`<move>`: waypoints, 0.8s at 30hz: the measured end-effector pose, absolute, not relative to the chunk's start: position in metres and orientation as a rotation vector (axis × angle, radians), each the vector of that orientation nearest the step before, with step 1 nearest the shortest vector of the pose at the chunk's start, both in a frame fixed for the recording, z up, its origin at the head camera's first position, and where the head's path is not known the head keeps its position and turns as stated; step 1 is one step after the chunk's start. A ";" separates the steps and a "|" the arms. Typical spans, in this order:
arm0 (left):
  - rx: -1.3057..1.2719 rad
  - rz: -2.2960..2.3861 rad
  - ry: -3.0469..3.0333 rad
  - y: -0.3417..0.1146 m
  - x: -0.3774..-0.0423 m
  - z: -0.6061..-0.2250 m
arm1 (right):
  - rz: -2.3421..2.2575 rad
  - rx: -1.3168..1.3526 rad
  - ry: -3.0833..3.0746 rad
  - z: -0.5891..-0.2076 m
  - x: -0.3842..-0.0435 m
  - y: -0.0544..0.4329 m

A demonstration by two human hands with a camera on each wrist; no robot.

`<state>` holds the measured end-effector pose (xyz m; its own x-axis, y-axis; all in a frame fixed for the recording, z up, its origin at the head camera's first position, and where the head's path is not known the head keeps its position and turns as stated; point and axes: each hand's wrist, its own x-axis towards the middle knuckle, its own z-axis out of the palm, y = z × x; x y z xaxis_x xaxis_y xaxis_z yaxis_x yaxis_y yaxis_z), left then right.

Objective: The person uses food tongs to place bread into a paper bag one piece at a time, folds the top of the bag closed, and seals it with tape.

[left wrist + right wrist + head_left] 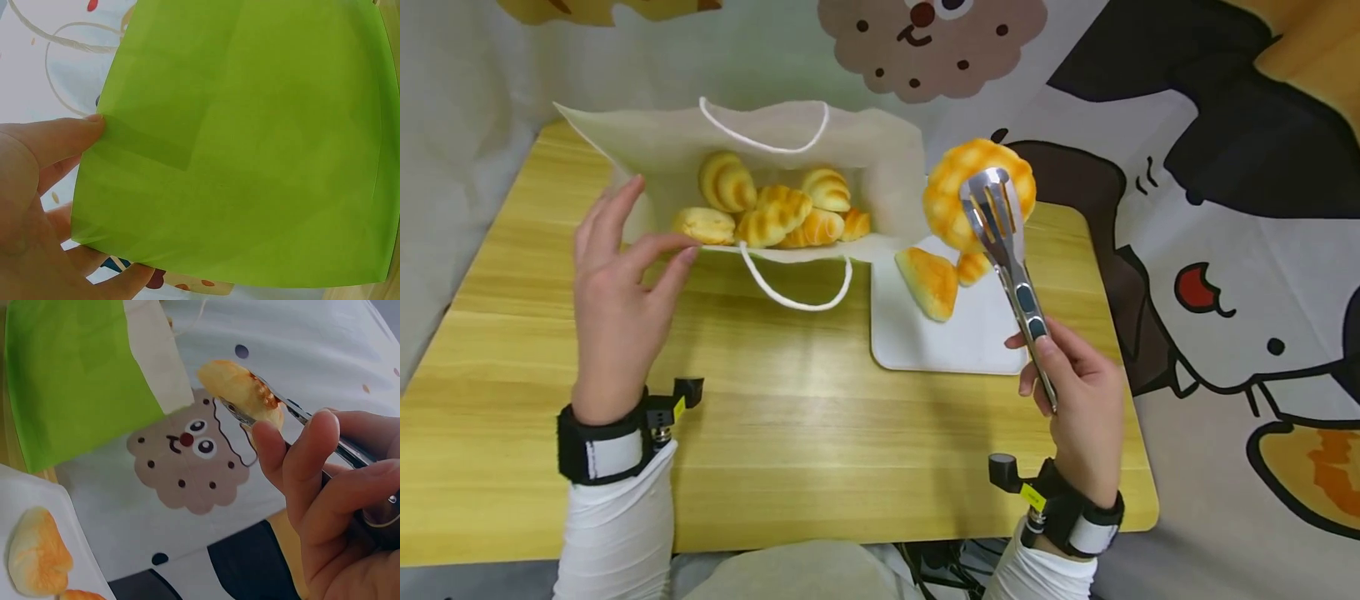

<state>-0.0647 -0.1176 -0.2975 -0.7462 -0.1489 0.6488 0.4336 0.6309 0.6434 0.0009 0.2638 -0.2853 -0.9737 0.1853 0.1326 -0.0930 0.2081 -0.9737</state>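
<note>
My left hand (625,292) pinches the near left rim of a paper bag (891,150) between thumb and index finger, the other fingers raised. Green outside and pale inside, the bag (237,156) fills most of the left wrist view. Several bread pieces (775,215) lie inside it. With my right hand (1082,400) I grip metal tongs (1021,292), whose slotted ends clamp a round golden bread (946,200). In the right wrist view this bread (234,384) is held edge-on between the tong ends, to the right of the bag.
A white tray (951,350) right of the bag carries a triangular bread (928,283) and a smaller bread piece (974,268), partly hidden by the tongs. White rope handles (797,305) stick out from the bag. A patterned cloth (1225,200) hangs behind the wooden table (775,467).
</note>
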 end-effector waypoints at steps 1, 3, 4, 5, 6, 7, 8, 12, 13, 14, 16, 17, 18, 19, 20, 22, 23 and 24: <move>-0.226 -1.092 -2.165 -0.118 -0.065 -0.298 | 1.840 -0.079 -2.280 -0.285 0.001 0.262; -0.227 -1.097 -2.164 -0.119 -0.065 -0.298 | 1.823 -0.057 -2.329 -0.284 -0.001 0.257; -0.224 -1.101 -2.166 -0.120 -0.066 -0.299 | 1.806 -0.045 -2.361 -0.284 -0.002 0.254; -0.221 -1.101 -2.170 -0.121 -0.066 -0.300 | 1.803 -0.033 -2.389 -0.283 -0.003 0.251; -0.224 -1.095 -2.173 -0.122 -0.067 -0.302 | 1.797 -0.023 -2.420 -0.283 -0.004 0.248; -0.221 -1.101 -2.176 -0.123 -0.067 -0.303 | 1.792 -0.015 -2.453 -0.283 -0.005 0.245; -0.225 -1.093 -2.179 -0.124 -0.067 -0.304 | 1.786 -0.007 -2.484 -0.283 -0.006 0.242; -0.242 -1.086 -2.169 -0.127 -0.068 -0.307 | 1.731 0.006 -2.594 -0.282 -0.010 0.231; -0.243 -1.087 -2.165 -0.127 -0.068 -0.307 | 1.718 0.009 -2.613 -0.281 -0.012 0.228; -0.251 -1.077 -2.161 -0.127 -0.069 -0.308 | 1.706 0.012 -2.633 -0.280 -0.014 0.225; -0.252 -1.081 -2.156 -0.128 -0.069 -0.308 | 1.693 0.018 -2.667 -0.278 -0.018 0.219; -0.253 -1.085 -2.158 -0.128 -0.069 -0.309 | 1.690 0.022 -2.686 -0.277 -0.020 0.216; -0.253 -1.090 -2.161 -0.129 -0.069 -0.310 | 1.687 0.024 -2.703 -0.276 -0.023 0.212; -0.253 -1.092 -2.167 -0.130 -0.070 -0.310 | 1.683 0.029 -2.720 -0.274 -0.025 0.209; -0.254 -1.095 -2.173 -0.130 -0.070 -0.311 | 1.677 0.036 -2.737 -0.273 -0.028 0.206; -0.250 -1.109 -2.184 -0.132 -0.071 -0.314 | 1.665 0.058 -2.762 -0.271 -0.033 0.201; -0.248 -1.115 -2.186 -0.132 -0.072 -0.315 | 1.658 0.068 -2.773 -0.269 -0.037 0.198; -0.250 -1.111 -2.188 -0.133 -0.072 -0.317 | 1.649 0.079 -2.785 -0.267 -0.040 0.195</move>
